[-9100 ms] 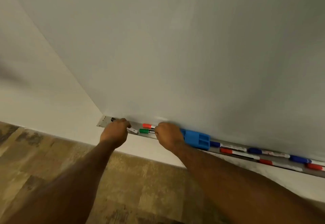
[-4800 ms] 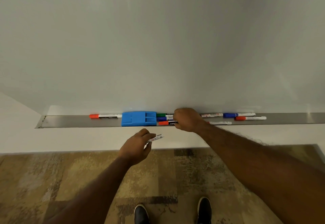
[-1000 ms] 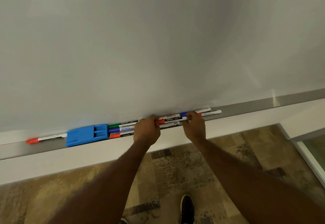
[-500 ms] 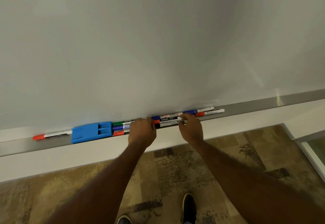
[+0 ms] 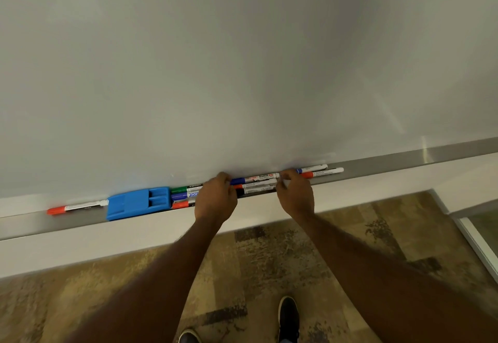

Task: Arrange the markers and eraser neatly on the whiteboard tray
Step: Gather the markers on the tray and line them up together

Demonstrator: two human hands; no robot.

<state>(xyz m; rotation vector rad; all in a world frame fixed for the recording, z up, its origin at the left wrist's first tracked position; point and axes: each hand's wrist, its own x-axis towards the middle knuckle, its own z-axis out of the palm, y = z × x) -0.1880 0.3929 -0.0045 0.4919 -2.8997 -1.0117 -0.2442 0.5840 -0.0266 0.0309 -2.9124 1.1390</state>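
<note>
There is a single view, from a wide-angle camera worn on the person's head. It faces forward and down toward the whiteboard (image 5: 242,59), close enough that the board fills the upper half of the frame. The metal tray (image 5: 404,159) runs across the middle, tilted — higher at the right — and bowed by the lens. Both forearms reach in from the bottom edge, and the carpeted floor (image 5: 80,302) and shoe tips (image 5: 288,318) sit directly beneath.

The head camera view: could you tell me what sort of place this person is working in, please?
Probably an office, meeting room or classroom. A large wall-mounted whiteboard has a metal tray holding markers and a blue eraser, and the floor is patterned commercial-style carpet.
</note>
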